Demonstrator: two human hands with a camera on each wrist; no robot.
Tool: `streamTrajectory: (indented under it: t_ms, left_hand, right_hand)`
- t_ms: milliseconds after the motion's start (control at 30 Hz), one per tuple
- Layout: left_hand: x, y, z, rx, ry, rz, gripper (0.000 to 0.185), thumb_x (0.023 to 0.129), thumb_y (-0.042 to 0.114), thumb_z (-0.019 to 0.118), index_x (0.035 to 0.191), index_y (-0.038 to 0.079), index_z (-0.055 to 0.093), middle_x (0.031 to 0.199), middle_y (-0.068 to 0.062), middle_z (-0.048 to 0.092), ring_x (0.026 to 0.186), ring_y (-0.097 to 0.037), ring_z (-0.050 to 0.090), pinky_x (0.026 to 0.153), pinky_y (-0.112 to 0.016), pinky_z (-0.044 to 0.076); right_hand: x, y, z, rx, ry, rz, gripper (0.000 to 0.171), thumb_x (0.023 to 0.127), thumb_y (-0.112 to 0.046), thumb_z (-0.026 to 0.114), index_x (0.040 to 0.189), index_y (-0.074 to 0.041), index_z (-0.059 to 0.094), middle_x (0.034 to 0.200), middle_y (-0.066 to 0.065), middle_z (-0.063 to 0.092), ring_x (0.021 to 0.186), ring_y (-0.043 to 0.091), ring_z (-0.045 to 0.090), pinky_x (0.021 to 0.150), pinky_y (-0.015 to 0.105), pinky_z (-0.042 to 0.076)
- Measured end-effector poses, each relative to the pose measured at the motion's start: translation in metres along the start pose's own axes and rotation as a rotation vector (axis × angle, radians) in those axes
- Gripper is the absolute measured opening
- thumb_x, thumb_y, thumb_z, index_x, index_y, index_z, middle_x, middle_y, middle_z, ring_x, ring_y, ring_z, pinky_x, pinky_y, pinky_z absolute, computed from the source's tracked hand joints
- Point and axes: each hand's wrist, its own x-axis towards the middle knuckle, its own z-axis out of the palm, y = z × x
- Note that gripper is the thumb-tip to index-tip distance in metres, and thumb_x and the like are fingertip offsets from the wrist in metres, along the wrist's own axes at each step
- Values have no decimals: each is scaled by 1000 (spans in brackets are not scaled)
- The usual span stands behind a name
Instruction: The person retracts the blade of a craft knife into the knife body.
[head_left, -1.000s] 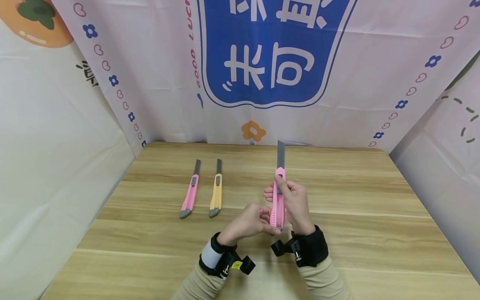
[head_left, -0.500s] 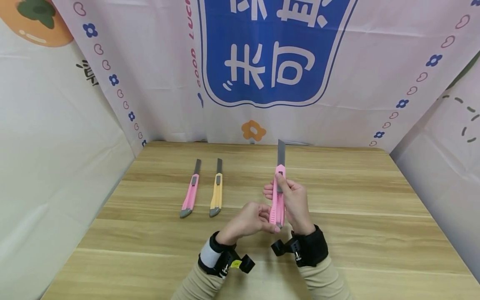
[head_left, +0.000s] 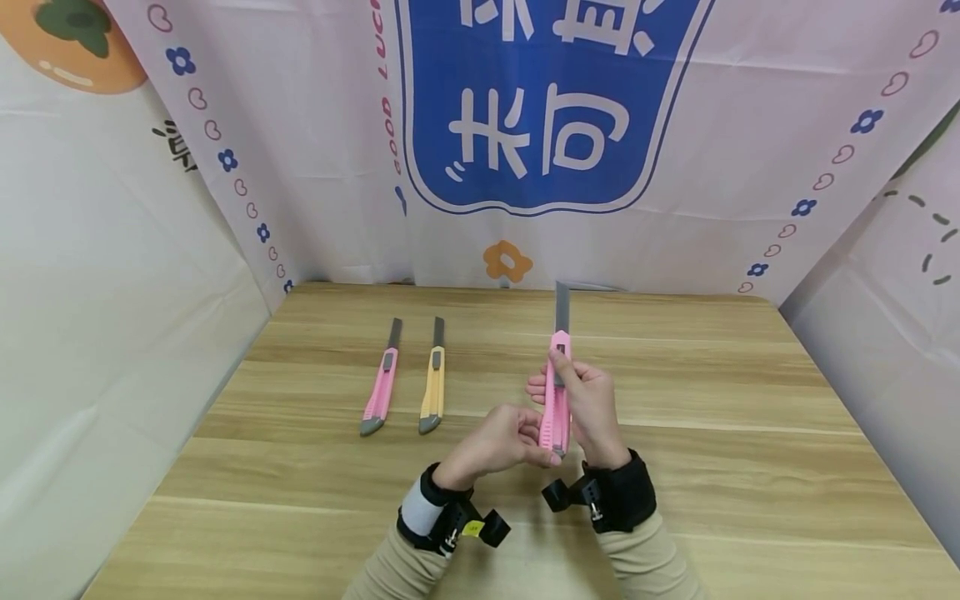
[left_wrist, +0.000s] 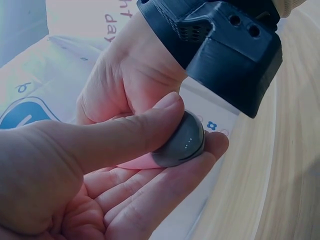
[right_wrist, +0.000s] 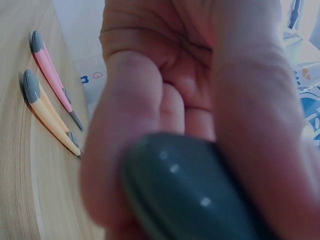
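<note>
In the head view a pink utility knife (head_left: 556, 417) is held up over the table, its grey blade (head_left: 562, 308) extended and pointing away. My right hand (head_left: 594, 408) grips it from the right, thumb on the front near the slider. From the left, my left hand (head_left: 501, 437) pinches the bottom of the handle. The left wrist view shows the grey end cap (left_wrist: 185, 145) between left thumb and fingers. That cap looms large and blurred in the right wrist view. Left of the hands lie a second pink utility knife (head_left: 380, 387) and a yellow utility knife (head_left: 432, 387), blades out.
A wood-grain table (head_left: 750, 467) extends beneath the hands. Behind it hangs a printed cloth (head_left: 337, 208) with a blue sign, and pale cloths close off both sides. Black camera straps (head_left: 622, 493) sit on both wrists.
</note>
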Motion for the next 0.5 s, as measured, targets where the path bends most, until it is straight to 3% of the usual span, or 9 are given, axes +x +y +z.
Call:
streamTrajectory:
  t_ms: [367,467,500]
  left_hand:
    - [0,0,-1,-1,-7,-11,20,78,7,78,94,-3,68,87,-22,73,63,-2,59,57,-14,45]
    - [0,0,-1,-1,-6,-10,20,78,7,78,93,-4,68,86,-22,73,62,-2,58,57,-14,44]
    - [0,0,-1,-2,-6,-9,20,78,7,78,93,-4,68,86,-22,73,62,-2,58,56,-14,44]
  right_hand:
    - [1,0,-2,-29,-25,11,33,97,-28,58,92,4,65,68,-1,74,66,14,74,66,31,62]
    - [1,2,-3,-28,-35,-14,35,96,-30,59,91,5,65,68,-1,74,67,15,74,66,32,62]
    - [10,14,-9,-4,-72,-50,36,96,-30,60,92,5,66,70,1,75,69,15,74,67,32,62]
